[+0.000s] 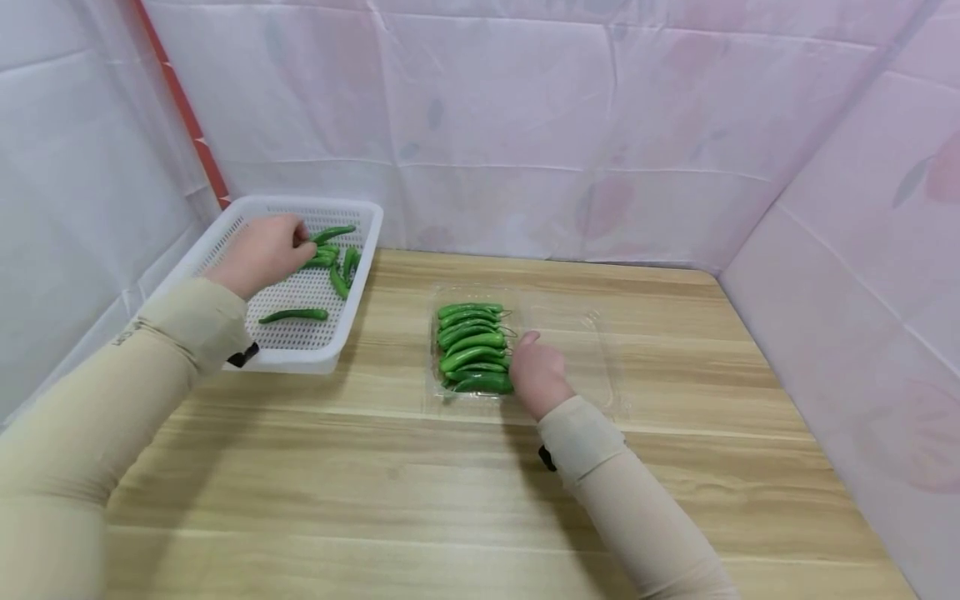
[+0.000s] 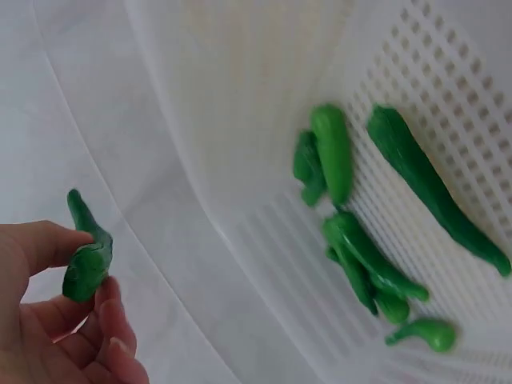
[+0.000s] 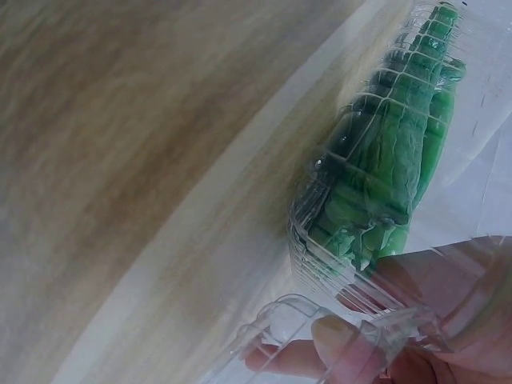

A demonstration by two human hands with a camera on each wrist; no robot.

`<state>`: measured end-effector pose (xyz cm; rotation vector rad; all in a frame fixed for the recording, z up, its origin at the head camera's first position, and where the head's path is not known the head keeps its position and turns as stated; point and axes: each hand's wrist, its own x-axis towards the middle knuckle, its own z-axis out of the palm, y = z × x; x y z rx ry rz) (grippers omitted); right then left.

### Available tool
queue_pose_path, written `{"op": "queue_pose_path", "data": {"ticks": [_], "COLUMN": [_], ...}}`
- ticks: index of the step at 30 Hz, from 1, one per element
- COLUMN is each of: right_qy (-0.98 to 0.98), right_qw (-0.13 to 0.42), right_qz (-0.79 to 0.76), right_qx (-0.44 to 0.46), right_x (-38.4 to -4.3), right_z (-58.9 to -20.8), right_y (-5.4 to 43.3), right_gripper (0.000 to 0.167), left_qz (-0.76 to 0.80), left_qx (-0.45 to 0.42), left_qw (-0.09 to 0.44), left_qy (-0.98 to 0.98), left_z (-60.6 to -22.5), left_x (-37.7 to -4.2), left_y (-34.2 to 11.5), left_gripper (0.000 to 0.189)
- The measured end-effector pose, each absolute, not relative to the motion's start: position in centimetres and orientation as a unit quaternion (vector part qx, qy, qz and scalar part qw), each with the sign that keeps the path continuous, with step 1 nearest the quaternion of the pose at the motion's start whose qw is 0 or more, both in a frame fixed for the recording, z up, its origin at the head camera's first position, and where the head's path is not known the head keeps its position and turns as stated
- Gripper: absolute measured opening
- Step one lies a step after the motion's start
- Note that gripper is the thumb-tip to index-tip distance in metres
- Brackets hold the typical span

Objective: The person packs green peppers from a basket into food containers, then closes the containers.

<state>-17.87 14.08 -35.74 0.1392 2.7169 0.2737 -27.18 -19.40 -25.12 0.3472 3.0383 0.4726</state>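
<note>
My left hand point(image 1: 264, 252) is over the white basket, pinching a green chili pepper point(image 2: 90, 270) between thumb and fingers. Several more green peppers point(image 2: 428, 184) lie below it on the basket's slotted floor; one pepper point(image 1: 294, 315) lies apart from the others. A clear plastic clamshell box point(image 3: 300, 232) stands open on the table, its lid folded out to the right. Inside it, several green peppers point(image 1: 472, 342) lie side by side in a row. At the box's hinge side my right hand point(image 1: 538, 375) grips the clear plastic, its fingers point(image 3: 292, 360) curled around the edge.
The white basket point(image 1: 300, 362) stands at the table's back left, near the wall. Pale patterned sheets point(image 1: 495, 125) wall in the back and both sides. The wood-grain table point(image 1: 390, 500) reaches toward me in front of the box.
</note>
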Motion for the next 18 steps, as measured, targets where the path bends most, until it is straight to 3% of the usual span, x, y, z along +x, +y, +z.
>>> {"op": "queue_pose_path", "data": {"ticks": [9,18], "right_qy": [0.975,0.974], "right_qw": [0.195,0.199], "right_qz": [0.094,0.099], "right_qx": [0.049,0.046], "right_x": [-17.9,-17.9], "right_z": [-35.8,-35.8], "right_y": [14.2,14.1], "right_gripper": [0.052,0.052], "left_qz": [0.196,0.219], "left_qx": [0.188,0.297], "left_qw": [-0.014,-0.015], "left_qy": [0.962,0.929], "left_z": [-26.0,-27.7], "left_x": [-24.0,-21.2], "left_y": [-13.4,-8.2], "left_gripper": [0.013,0.007]}}
